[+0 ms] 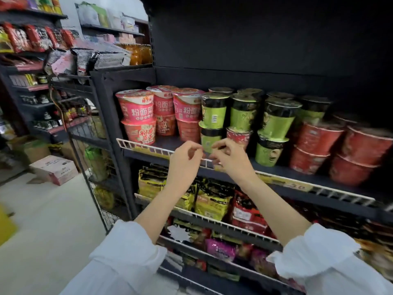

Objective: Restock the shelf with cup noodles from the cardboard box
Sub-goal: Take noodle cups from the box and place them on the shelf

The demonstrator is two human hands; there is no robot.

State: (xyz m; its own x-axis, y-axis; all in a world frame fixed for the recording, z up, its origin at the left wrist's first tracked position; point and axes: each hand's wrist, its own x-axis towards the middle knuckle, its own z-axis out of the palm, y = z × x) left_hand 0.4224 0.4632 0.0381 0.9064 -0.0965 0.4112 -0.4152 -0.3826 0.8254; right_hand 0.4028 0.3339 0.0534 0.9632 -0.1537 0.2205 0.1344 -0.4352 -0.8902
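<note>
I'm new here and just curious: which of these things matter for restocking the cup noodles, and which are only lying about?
Part of the job:
pink cup noodles
green cup noodles
red cup noodles
cup shelf
left hand
right hand

Just lying about:
yellow noodle packets
pink carton

The hands hide part of the white wire rail (pixel 148 148) and the lower green cup (pixel 209 140) behind them. The red bowls (pixel 359 158) at the right are blurred and their print is not readable. The price label (pixel 296 185) is smeared. The yellow object (pixel 5 224) at the left edge is cut off. Whether the fingers pinch something, I cannot tell.
</note>
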